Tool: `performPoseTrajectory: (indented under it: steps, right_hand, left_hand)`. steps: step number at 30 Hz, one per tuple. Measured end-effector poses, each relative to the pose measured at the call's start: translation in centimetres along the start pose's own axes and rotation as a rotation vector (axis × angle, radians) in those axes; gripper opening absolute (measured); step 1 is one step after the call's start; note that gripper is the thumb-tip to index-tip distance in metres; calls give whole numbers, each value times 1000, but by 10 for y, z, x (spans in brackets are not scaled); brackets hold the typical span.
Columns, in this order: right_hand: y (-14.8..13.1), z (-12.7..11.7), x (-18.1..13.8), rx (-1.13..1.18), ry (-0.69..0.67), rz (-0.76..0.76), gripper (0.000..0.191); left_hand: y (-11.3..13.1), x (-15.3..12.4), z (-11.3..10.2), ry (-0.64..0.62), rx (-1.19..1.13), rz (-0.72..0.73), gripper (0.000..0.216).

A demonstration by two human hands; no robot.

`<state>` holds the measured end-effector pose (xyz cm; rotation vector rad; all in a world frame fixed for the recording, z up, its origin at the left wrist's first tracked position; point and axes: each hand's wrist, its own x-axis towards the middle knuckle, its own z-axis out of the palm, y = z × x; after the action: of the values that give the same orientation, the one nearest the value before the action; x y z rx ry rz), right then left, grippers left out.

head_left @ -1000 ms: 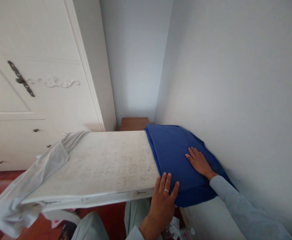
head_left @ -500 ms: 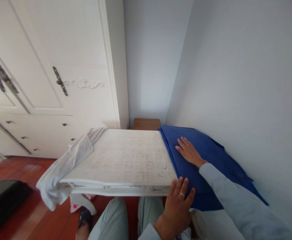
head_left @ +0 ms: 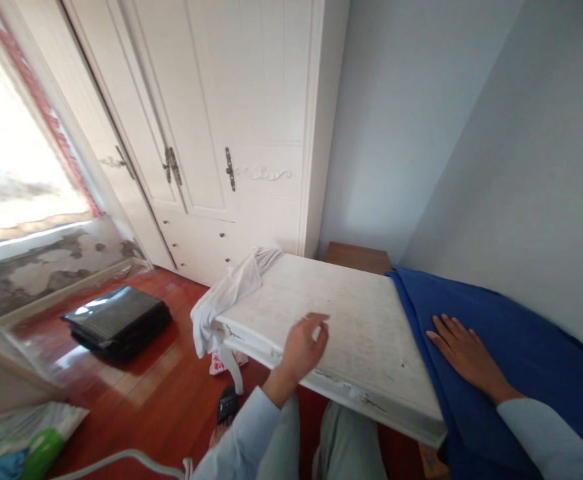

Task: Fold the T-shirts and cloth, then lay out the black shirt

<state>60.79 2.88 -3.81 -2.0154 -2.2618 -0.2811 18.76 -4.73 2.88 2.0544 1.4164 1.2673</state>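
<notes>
My right hand (head_left: 466, 353) lies flat with fingers outstretched on a folded blue garment (head_left: 501, 313), which covers the right end of the white table (head_left: 331, 293). Over the near edge of that table hangs my left hand (head_left: 305, 350), in the air, fingers loosely bent and thumb apart from them. Nothing shows in it. A pale grey cloth (head_left: 236, 287) is draped across the table's left end and droops down its side.
A white wardrobe (head_left: 266, 107) stands behind the table, with a brown wooden box (head_left: 358, 257) in the corner. On the red floor sit a black case (head_left: 118, 320), a slipper (head_left: 228, 403) and a plastic bag (head_left: 46, 433). The window (head_left: 21, 147) is at left.
My left hand has lifted off the blue garment's near edge and moved left over the table. The view has turned left, while my right hand stays on the garment.
</notes>
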Motion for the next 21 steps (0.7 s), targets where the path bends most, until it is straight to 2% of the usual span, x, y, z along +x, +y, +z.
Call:
performPoseTrajectory:
  steps: [2, 6, 8, 12, 15, 18, 19, 21]
  right_hand:
    - [1, 1, 0, 7, 6, -8, 75]
    - [5, 1, -1, 34, 45, -53, 71]
    - [7, 1, -1, 59, 69, -86, 69]
    - [9, 3, 0, 90, 123, -103, 67]
    - [11, 6, 1, 76, 120, -115, 68]
    - [18, 14, 1, 68, 123, -158, 70]
    - [21, 18, 1, 72, 128, -173, 72]
    - [26, 24, 2, 98, 149, -195, 76]
  left_hand:
    - [-27, 26, -37, 79, 247, -76, 33]
    - [-82, 60, -92, 134, 701, -403, 47]
    - [-105, 63, -110, 97, 744, -480, 44]
    - [-132, 59, -132, 77, 651, -483, 16]
    - [-131, 66, -145, 169, 600, -446, 17]
    - [-108, 85, -164, 303, 547, -376, 18]
    - [-96, 92, -172, 351, 517, -329, 18]
    - [-66, 107, -187, 534, 265, -65, 15]
